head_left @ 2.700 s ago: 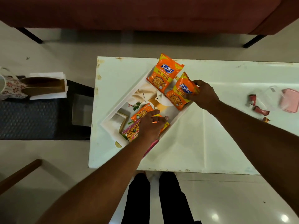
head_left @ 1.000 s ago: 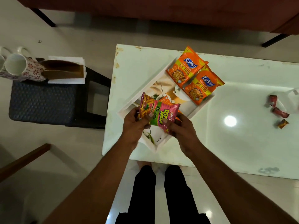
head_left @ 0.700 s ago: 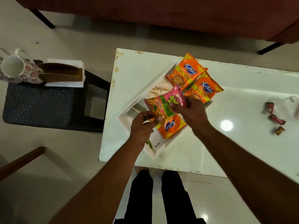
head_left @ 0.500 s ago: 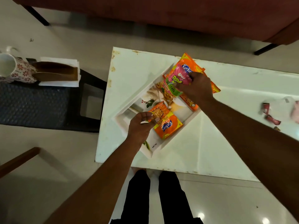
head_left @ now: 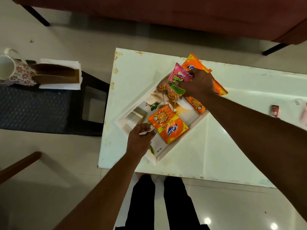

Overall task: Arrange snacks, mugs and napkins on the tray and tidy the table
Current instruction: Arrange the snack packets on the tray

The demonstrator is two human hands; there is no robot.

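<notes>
four packets share the tray [head_left: 132,103]; right hand [head_left: 197,83] pinches the pink one [head_left: 176,83] to place it; left hand [head_left: 139,140] hovers, fingers loose.

The white desk [head_left: 232,130] stood on the pale floor [head_left: 49,188], its edges chipped. A white tray [head_left: 136,103] lay askew on its left part, and a small red wrapper [head_left: 275,110] lay well apart toward its right

mug [head_left: 6,68] cut off left, pink lid [head_left: 304,114] blurred at right edge
</notes>
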